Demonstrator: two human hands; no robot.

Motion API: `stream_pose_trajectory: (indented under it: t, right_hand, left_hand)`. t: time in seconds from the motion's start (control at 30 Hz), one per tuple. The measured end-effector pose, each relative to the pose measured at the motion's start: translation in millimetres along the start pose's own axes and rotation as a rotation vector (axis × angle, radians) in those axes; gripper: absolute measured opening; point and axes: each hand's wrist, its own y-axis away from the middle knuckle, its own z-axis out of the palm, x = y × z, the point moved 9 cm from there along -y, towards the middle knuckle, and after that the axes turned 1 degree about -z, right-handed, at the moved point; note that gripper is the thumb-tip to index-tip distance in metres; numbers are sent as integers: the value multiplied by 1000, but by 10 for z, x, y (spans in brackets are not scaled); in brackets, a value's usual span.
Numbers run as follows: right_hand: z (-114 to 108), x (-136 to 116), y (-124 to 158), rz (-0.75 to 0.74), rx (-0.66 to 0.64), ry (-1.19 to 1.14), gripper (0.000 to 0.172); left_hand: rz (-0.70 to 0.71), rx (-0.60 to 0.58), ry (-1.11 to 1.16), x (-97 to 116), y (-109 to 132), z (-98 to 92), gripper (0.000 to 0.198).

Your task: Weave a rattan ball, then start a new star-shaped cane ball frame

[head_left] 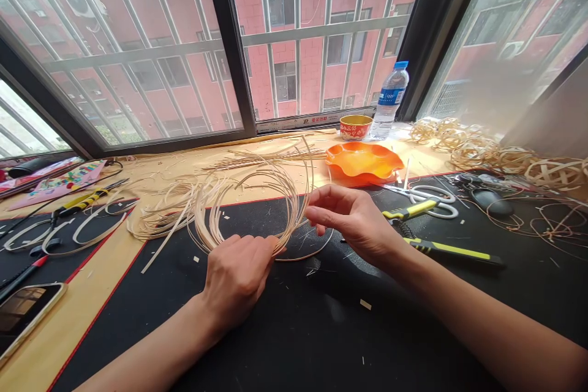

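Note:
A bundle of thin pale cane strips [248, 196] loops in a coil over the black mat [321, 331]. My left hand [239, 275] is closed on the lower part of the coil, gripping the strips together. My right hand [353, 220] is just right of the coil, fingers pinched on one strip's end near the coil's right side. More loose strips [156, 220] lie to the left on the wooden sill.
An orange wavy dish [362, 162], a red bowl [354, 127] and a water bottle [389, 101] stand by the window. Scissors [432, 199], a yellow-handled tool [441, 248], a mouse [489, 199] and woven cane balls [551, 171] lie right. A phone [22, 312] and pliers [87, 199] lie left.

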Motion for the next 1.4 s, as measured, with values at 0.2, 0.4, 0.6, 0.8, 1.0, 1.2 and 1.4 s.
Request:
stream_pose_trajectory:
  t: [0.2, 0.4, 0.6, 0.8, 1.0, 1.2, 1.4]
  right_hand:
    - [43, 12, -1, -15, -54, 6, 21]
    - [180, -30, 38, -38, -171, -76, 15]
    - [-224, -122, -63, -68, 169, -260, 21]
    - [-933, -111, -89, -58, 594, -412, 18]
    - [-864, 170, -164, 110, 473, -153, 13]
    - [-523, 384, -153, 204, 311, 10, 17]
    - [-582, 344, -163, 157, 313, 236, 20]
  left_hand:
    - [-38, -10, -34, -37, 4, 3, 27]
    - [-44, -29, -39, -42, 1, 20, 29]
    - [-84, 10, -182, -136, 12, -13, 29]
    - [-93, 7, -362, -185, -4, -33, 31]
    - [-129, 73, -511, -252, -33, -171, 27]
    - [-74, 131, -634, -270, -77, -314, 22]
    - [24, 49, -379, -212, -58, -185, 20]
